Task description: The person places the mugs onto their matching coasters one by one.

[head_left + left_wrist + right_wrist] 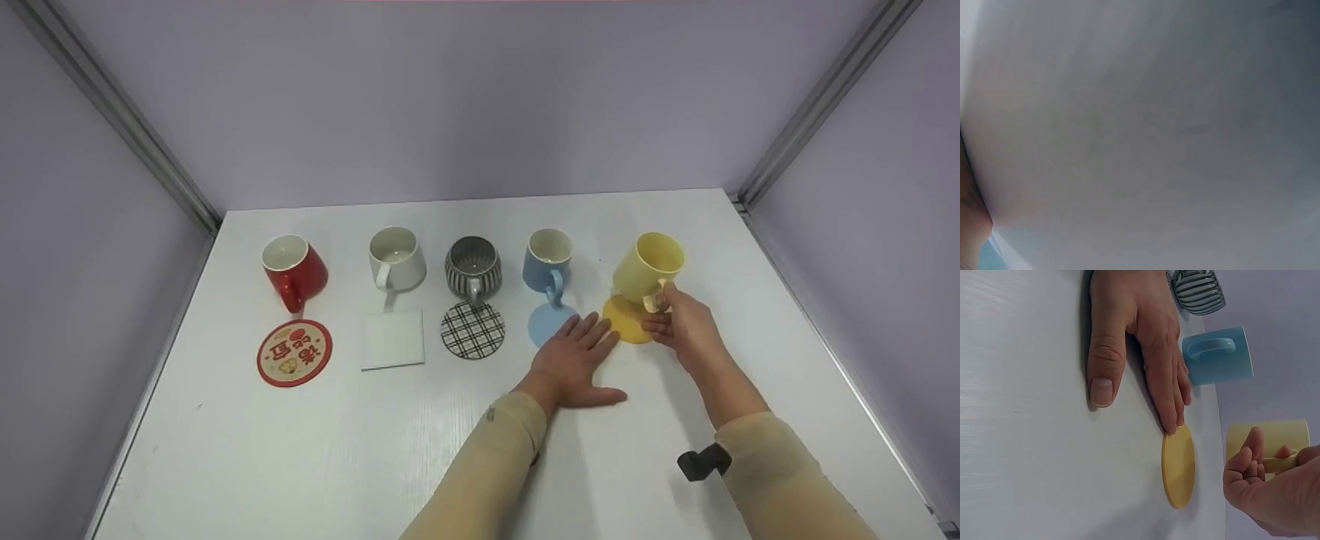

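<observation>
On the right side of the table, my right hand [694,326] pinches the handle of a yellow mug [639,274]. In the right wrist view the mug is raised and tilted, apart from the tabletop. Just below it lies a round yellow coaster [1178,467]. My left hand [571,365] is flat on the table with its fingers straight, the fingertips touching the near-left edge of that coaster. A round blue coaster [546,324] is partly covered by the left hand. Behind it stands a light blue mug [541,271]. The left wrist view shows mostly blurred grey surface.
To the left stand a grey striped mug [457,271], a white mug [409,266] and a red mug [311,270]. Before them lie a black-and-white checked coaster [472,331], a square white coaster [393,341] and a red-rimmed round coaster [295,354]. Walls [480,97] enclose the table.
</observation>
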The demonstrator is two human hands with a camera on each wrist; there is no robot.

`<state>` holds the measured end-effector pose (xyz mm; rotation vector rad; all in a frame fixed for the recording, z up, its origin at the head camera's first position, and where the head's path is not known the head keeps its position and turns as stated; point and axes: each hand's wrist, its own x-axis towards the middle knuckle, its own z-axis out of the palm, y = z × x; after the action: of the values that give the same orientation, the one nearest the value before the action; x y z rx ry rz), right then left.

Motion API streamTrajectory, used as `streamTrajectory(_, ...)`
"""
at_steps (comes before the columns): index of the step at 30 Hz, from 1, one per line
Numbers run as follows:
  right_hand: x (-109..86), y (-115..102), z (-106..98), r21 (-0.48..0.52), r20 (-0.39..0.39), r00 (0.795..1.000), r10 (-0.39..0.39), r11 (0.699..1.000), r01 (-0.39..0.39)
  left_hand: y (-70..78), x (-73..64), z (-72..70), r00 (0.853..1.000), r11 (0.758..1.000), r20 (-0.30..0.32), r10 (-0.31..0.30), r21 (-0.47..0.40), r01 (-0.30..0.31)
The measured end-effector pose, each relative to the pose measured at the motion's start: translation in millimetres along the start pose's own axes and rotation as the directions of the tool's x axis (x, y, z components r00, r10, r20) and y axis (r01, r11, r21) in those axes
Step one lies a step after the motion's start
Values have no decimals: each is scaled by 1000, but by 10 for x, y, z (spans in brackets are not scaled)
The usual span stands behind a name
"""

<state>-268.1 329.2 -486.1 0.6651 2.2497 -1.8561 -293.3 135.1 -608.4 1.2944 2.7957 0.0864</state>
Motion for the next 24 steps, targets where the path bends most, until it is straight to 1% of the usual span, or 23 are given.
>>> streamTrajectory(4,-18,20,-13,5,-1,1000,-1,1000,1,-5,-3,1,1000,1000,-2,1,-10,-1)
streamTrajectory(8,-32,41,-27,5,-8,1000,16,1000,-16,-6,0,0,1000,1000,-4,3,-20,-3)
streamTrajectory(19,-50,123,-71,-15,18,999,45,999,-45,12,15,2,1000,1000,17,-1,-25,2)
streamTrajectory(24,-46,140,-59,-26,17,999,52,998,-51,-9,5,5,1000,999,12,-8,-31,8)
